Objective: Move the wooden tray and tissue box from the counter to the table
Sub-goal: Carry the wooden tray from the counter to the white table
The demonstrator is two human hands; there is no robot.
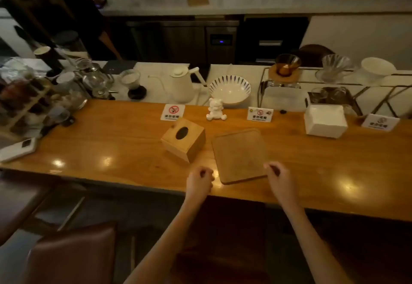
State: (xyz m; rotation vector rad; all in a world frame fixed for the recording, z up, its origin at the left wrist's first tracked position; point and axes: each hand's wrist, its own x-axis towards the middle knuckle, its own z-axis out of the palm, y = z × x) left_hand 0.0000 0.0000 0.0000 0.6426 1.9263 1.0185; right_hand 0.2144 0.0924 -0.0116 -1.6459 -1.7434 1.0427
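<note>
A flat square wooden tray (pixel 239 155) lies on the wooden counter (pixel 111 145), close to its front edge. Left of it and slightly farther back stands a wooden tissue box (pixel 184 139) with a dark oval slot on top. My left hand (pixel 199 180) hovers just left of the tray's near corner, fingers curled shut, holding nothing. My right hand (pixel 278 178) is at the tray's near right corner with its fingers curled; whether it touches the tray is unclear.
A white bear figurine (pixel 215 109), small no-smoking signs (pixel 172 112), a white napkin box (pixel 325 121), a bowl (pixel 230 89) and a white kettle (pixel 181 83) line the counter's back. Jars and glassware crowd the left end. A brown stool (pixel 73 254) stands below left.
</note>
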